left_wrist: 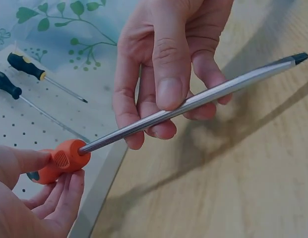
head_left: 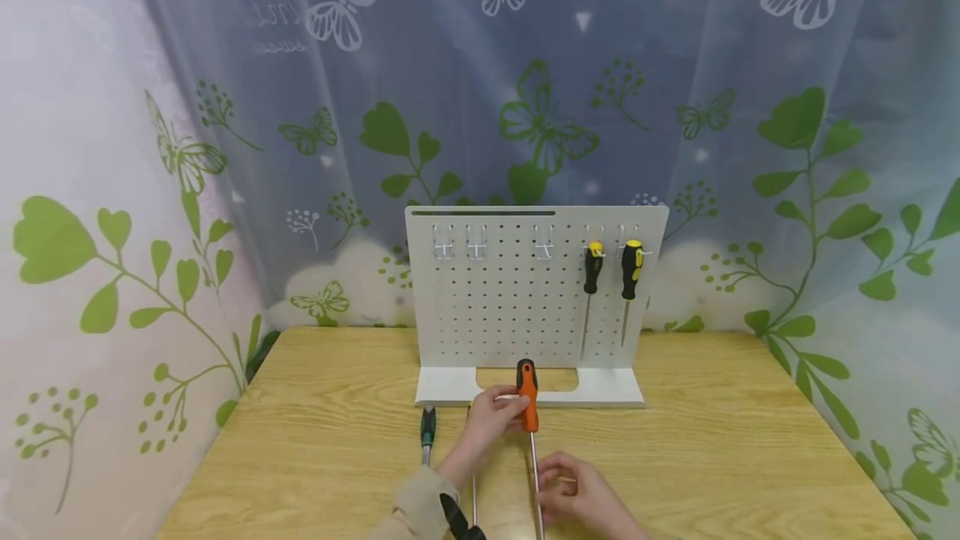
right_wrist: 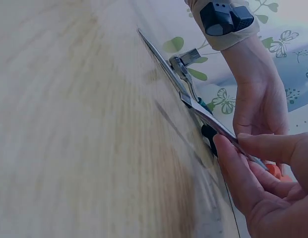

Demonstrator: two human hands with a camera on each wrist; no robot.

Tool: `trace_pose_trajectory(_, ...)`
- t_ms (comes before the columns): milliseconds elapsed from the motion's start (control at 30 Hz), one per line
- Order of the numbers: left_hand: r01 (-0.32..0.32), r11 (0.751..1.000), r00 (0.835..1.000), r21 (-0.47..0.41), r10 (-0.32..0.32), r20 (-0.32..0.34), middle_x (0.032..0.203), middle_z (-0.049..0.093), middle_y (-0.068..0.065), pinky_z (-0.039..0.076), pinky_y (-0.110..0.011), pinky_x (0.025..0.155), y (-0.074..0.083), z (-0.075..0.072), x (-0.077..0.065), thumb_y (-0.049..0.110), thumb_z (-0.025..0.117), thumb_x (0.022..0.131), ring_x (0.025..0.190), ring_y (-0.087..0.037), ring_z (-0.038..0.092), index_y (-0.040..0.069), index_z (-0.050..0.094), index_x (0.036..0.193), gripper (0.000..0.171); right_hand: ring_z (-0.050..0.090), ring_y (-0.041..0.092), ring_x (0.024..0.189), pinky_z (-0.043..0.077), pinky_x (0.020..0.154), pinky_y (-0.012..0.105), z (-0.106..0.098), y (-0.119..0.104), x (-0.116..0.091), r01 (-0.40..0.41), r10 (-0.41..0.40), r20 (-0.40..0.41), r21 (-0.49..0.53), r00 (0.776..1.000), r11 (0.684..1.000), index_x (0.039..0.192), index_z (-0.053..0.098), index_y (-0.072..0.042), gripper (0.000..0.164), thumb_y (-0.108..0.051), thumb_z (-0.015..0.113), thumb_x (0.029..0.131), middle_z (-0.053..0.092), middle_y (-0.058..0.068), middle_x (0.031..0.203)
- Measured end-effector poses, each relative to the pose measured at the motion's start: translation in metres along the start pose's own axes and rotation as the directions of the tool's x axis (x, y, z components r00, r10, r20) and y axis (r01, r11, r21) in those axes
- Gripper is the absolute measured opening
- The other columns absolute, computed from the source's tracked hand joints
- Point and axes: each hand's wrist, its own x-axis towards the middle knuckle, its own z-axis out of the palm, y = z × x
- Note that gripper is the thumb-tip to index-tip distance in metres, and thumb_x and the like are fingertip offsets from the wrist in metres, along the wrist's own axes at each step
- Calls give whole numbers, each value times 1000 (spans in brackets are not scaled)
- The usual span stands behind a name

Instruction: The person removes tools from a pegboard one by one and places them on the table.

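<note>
An orange-and-black-handled screwdriver (head_left: 529,407) is held between both hands in front of the pegboard. My left hand (head_left: 491,417) grips its handle, thumb on one side and fingers on the other. My right hand (head_left: 581,494) pinches the metal shaft (left_wrist: 158,116), thumb on top and fingers beneath, as the left wrist view shows. The dark tip (left_wrist: 301,58) points away from the pegboard, past the right hand. Below the left forearm on the table lie a green-handled ratchet wrench (head_left: 428,425) and a second screwdriver, its shaft (head_left: 474,500) showing and its handle mostly hidden.
A white pegboard (head_left: 495,307) stands on the wooden table (head_left: 720,440). Two black-and-yellow screwdrivers, one (head_left: 592,269) beside the other (head_left: 632,269), hang at its right. Clear hooks (head_left: 476,244) line its upper part. A patterned curtain (head_left: 450,48) surrounds the table.
</note>
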Motion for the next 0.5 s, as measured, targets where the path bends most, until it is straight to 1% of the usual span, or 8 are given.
trace_pose_trajectory(100, 15, 1000, 1000, 17, -15, 0, 113, 68, -31, 63, -43, 84, -4, 1, -4, 4, 64, 98, 97, -32, 71, -18, 51, 129, 40, 68, 19, 84, 64, 74, 34, 2, 3, -4, -31, 31, 7, 0, 1000, 1000, 119, 55, 12, 35, 0, 72, 90, 64, 8, 98)
trace_pose_trajectory(200, 25, 999, 1000, 42, -24, -7, 112, 68, -30, 63, -43, 82, -5, 1, -9, 3, 64, 97, 96, -31, 71, -18, 51, 128, 39, 67, 19, 81, 64, 72, 34, 3, 5, -8, -36, 36, 20, -17, 999, 999, 117, 56, 10, 34, -1, 73, 89, 63, 7, 96)
trace_pose_trajectory(267, 27, 998, 1000, 63, -26, -10, 109, 69, -29, 64, -42, 80, -5, 1, -13, 2, 66, 96, 92, -31, 72, -18, 52, 127, 39, 67, 17, 79, 63, 70, 31, 4, 6, -10, -32, 33, 27, -30, 999, 999, 114, 56, 10, 33, -1, 74, 89, 64, 6, 95)
trace_pose_trajectory(367, 33, 994, 999, 101, -33, -8, 103, 71, -25, 64, -39, 75, -6, 1, -17, 2, 69, 94, 83, -27, 73, -16, 53, 125, 38, 67, 14, 77, 61, 67, 27, 5, 7, -14, -18, 20, 34, -75, 999, 997, 111, 56, 10, 31, 0, 74, 88, 66, 7, 94)
trace_pose_trajectory(433, 33, 991, 999, 133, -33, -4, 99, 72, -21, 64, -38, 72, -8, 1, -20, 2, 71, 93, 78, -23, 72, -14, 54, 124, 39, 66, 14, 77, 59, 66, 24, 7, 6, -16, -29, 32, 30, -99, 999, 995, 110, 57, 9, 29, 0, 74, 87, 66, 7, 92)
trace_pose_trajectory(500, 28, 987, 1000, 160, -29, 5, 96, 72, -19, 64, -36, 70, -10, 1, -21, 1, 72, 92, 76, -21, 71, -14, 56, 122, 37, 66, 14, 77, 57, 66, 23, 8, 6, -18, -57, 60, 23, -110, 998, 992, 109, 58, 7, 29, 0, 73, 86, 66, 6, 91)
